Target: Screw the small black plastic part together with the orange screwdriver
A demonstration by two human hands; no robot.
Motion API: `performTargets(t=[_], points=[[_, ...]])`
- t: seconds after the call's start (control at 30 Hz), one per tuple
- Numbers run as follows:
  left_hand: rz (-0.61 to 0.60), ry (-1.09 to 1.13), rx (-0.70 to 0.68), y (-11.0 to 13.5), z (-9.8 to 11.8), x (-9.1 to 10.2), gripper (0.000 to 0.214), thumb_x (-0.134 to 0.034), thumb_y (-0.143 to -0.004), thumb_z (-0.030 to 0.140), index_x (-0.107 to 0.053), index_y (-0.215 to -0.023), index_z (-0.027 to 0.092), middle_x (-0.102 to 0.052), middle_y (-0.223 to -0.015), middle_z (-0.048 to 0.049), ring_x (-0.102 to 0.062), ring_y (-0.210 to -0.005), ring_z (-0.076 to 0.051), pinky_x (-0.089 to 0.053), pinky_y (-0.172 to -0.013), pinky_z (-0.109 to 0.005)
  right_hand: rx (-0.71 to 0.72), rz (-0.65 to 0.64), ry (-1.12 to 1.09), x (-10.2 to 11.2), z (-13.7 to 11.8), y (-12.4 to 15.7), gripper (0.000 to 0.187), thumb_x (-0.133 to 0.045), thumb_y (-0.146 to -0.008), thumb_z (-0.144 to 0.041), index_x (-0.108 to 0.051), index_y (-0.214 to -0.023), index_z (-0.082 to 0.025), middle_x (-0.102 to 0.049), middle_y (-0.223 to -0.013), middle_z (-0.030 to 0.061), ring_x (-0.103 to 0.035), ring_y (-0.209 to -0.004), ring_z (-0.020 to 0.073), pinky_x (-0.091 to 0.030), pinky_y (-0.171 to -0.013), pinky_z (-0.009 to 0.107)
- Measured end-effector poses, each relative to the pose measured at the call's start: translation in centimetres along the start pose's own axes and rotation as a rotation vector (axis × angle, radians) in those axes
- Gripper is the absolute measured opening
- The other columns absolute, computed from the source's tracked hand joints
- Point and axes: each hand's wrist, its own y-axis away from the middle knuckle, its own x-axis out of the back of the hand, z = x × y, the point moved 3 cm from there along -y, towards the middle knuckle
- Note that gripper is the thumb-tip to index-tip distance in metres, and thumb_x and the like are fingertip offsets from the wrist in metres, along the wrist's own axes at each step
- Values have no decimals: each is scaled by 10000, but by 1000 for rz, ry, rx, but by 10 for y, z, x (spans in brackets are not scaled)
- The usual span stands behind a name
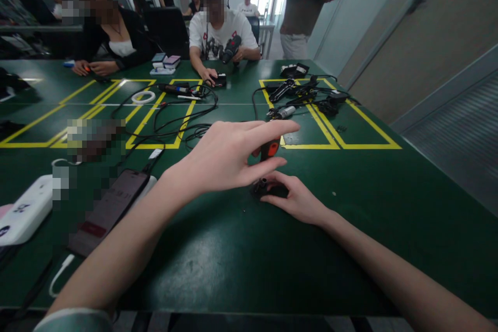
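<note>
My left hand (233,158) reaches across the middle of the green table (241,259), thumb and fingers closing round a black tool with an orange part (270,149). My right hand (298,199) lies on the table just below it, its fingers pressed on the tool's small black lower part (260,185). Most of the tool is hidden behind my left hand.
A phone (109,210) and a white power bank (25,212) lie at the left with cables. Yellow tape squares hold tangled cables (175,114), a tape roll (142,97) and black tools (307,96). Two people sit across the table; one holds a drill (231,47). Another person stands behind.
</note>
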Motion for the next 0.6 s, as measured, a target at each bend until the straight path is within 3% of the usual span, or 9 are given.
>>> performTargets(t=[0.3,0.47,0.6], points=[[7,55,-7,0,1,4,559,-561,-942,248,-563,-1499,198,-766,-1022,-22,-684,-770,-127,-521,-727,-241,-12,-3,11,-1,-2,-1,246,-781,-875,-214,-673,-1095,-207,-794,-1066,61,-765,-969,222,-649,-903,395],[9,39,11,0,-1,3,445,-573,-973,285,-642,-1404,198,-773,-947,-23,-716,-847,-151,-504,-701,-232,-19,3,4,-1,-1,-1,303,-771,-879,-240,-668,-1164,-223,-786,-1113,66,-755,-1016,231,-642,-927,413],[-1,66,-2,0,0,3,568,-572,-909,232,-586,-1476,197,-775,-1032,-47,-713,-866,-171,-538,-718,-262,-4,-11,44,0,-3,-1,217,-758,-891,-252,-703,-1098,-217,-785,-1079,70,-748,-957,231,-641,-899,411]])
